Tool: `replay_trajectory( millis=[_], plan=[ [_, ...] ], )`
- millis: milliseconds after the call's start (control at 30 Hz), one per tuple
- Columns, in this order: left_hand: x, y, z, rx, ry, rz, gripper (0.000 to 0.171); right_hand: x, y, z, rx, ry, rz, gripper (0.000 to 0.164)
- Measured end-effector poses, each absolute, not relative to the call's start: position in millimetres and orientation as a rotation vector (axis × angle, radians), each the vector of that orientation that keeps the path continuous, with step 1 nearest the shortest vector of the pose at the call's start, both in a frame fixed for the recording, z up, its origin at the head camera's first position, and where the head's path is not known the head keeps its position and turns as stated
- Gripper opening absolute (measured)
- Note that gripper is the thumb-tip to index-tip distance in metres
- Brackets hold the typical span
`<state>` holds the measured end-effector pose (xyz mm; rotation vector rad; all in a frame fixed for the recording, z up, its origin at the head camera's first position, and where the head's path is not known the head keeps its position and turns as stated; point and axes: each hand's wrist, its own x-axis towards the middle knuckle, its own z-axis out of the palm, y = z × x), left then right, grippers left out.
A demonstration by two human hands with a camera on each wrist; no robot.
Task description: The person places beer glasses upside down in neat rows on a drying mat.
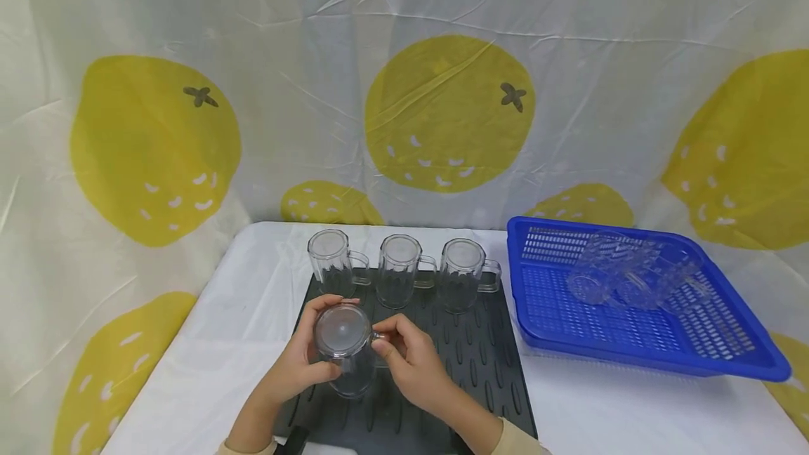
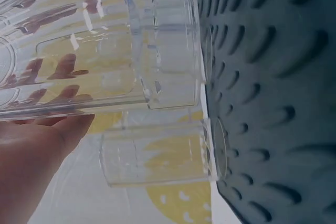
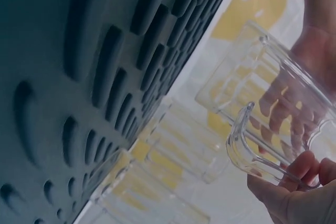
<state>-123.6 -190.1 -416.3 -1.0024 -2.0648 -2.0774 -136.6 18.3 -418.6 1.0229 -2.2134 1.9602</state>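
1. Holding a clear mug point(image 1: 354, 367) over the black mat point(image 1: 470, 392); can't tell if they touch.
2. My left grip point(image 1: 300, 361) is wrapped round it, right grip point(image 1: 413, 365) pinching the handle point(image 3: 237, 142).
3. Three more mugs point(image 1: 397, 274) stand along the mat's far edge.
4. Blue basket point(image 1: 619, 359) with clear glassware point(image 1: 632, 281) inside sits off right on the white tabletop point(image 1: 208, 371).

Three mugs point(image 1: 398, 276) stand in a row along the far edge of the mat point(image 1: 470, 357). Over its left part, I hold another mug point(image 1: 343, 332). To the mat's right, glasses point(image 1: 645, 283) lie in a basket point(image 1: 546, 304).
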Motion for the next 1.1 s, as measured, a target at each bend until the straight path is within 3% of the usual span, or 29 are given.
replay_trajectory(
  millis=[200,433,933,1100],
  plan=[
    [-125,-205,-420,-0.965,-2.055,-2.151,0.081,-138,4,-420,1.03,-2.24,1.961,0.017],
    [-129,-224,-426,-0.949,-2.036,-2.195,0.083,-129,-11,-395,1.016,-2.276,1.938,0.015],
    [-132,-247,-440,-0.874,-2.057,-2.17,0.083,-134,-36,-409,1.021,-2.248,1.893,0.013],
    [-133,-251,-444,-0.819,-2.082,-2.184,0.082,-143,-43,-430,1.024,-2.248,1.885,0.014]
  ],
)
